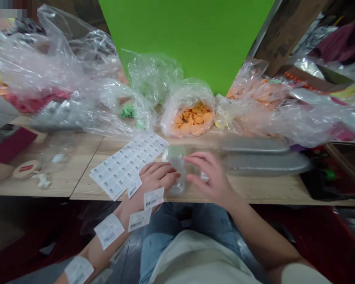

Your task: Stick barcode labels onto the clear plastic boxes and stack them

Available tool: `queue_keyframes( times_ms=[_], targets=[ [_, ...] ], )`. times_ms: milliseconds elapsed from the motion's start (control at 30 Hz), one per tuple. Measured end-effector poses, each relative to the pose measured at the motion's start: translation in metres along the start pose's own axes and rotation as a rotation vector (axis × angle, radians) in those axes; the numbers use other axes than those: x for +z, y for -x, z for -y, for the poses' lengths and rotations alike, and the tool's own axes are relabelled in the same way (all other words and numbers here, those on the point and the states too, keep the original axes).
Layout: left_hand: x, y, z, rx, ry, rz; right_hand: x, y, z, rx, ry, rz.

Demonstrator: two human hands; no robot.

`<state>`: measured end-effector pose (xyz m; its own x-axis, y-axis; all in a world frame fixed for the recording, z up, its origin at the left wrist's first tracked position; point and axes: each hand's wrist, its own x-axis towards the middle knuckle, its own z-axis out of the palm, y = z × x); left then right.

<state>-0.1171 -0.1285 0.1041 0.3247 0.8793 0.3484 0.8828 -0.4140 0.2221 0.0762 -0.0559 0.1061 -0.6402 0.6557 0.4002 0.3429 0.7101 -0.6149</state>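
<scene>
Clear rounded plastic pack [176,188] | left fingers [165,172] over it, grip unclear; right fingers [199,161] spread | wooden bench [266,188], flat green panel [186,39]

Light is moderate and even on the green board [186,35]. Beside it, the plastic bags [47,67] catch small white glints. Below it, the label sheet [127,165] is pale, its print mostly too soft to read; the left hand [159,177], right hand [208,175] and clear container [177,185] look slightly smeared. Beneath the table [272,189], further below the board, shadow deepens. Well out to the board's sides, shapes stretch and soften; 1 pixelated patch [8,8] lies to its upper left.
</scene>
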Motion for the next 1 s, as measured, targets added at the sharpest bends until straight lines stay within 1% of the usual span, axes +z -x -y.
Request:
queue_keyframes(
  times_ms=[33, 67, 100, 133, 167, 200, 267, 300, 333, 400, 467, 533, 633, 733, 833, 1000],
  targets=[
    [0.000, 0.000, 0.000, -0.014, 0.036, 0.011, 0.001, -0.009, 0.020, -0.065, -0.074, 0.025],
    [0.000, 0.000, 0.002, -0.019, 0.081, 0.007, 0.001, -0.015, 0.037, -0.119, -0.141, 0.024],
    [0.000, 0.001, 0.005, -0.030, 0.135, -0.001, 0.002, -0.019, 0.049, -0.151, -0.206, 0.011],
    [0.001, 0.002, 0.010, -0.056, 0.188, -0.023, 0.001, -0.022, 0.056, -0.148, -0.263, -0.023],
    [0.003, 0.005, 0.015, -0.105, 0.230, -0.072, 0.000, -0.023, 0.058, -0.109, -0.317, -0.081],
    [0.006, 0.008, 0.020, -0.178, 0.262, -0.135, -0.002, -0.023, 0.055, -0.036, -0.365, -0.153],
    [0.016, 0.016, 0.030, -0.331, 0.339, -0.250, -0.004, -0.023, 0.039, 0.166, -0.439, -0.265],
    [0.024, 0.020, 0.033, -0.381, 0.394, -0.281, -0.003, -0.024, 0.028, 0.265, -0.467, -0.278],
    [0.032, 0.025, 0.034, -0.391, 0.462, -0.282, 0.000, -0.024, 0.017, 0.343, -0.491, -0.247],
    [0.049, 0.032, 0.031, -0.340, 0.589, -0.195, 0.011, -0.024, -0.003, 0.432, -0.523, -0.096],
    [0.063, 0.037, 0.024, -0.287, 0.632, -0.135, 0.026, -0.022, -0.015, 0.449, -0.522, 0.031],
    [0.071, 0.040, 0.018, -0.289, 0.666, -0.139, 0.039, -0.020, -0.018, 0.436, -0.511, 0.098],
    [0.073, 0.040, 0.014, -0.356, 0.806, -0.190, 0.045, -0.017, -0.016, 0.419, -0.496, 0.155],
    [0.068, 0.037, 0.014, -0.468, 0.906, -0.232, 0.043, -0.017, -0.013, 0.401, -0.461, 0.175],
    [0.064, 0.032, 0.011, -0.553, 0.905, -0.233, 0.041, -0.016, -0.013, 0.384, -0.417, 0.178],
    [0.065, 0.028, 0.005, -0.569, 0.787, -0.252, 0.040, -0.015, -0.010, 0.374, -0.309, 0.180]
  ],
)
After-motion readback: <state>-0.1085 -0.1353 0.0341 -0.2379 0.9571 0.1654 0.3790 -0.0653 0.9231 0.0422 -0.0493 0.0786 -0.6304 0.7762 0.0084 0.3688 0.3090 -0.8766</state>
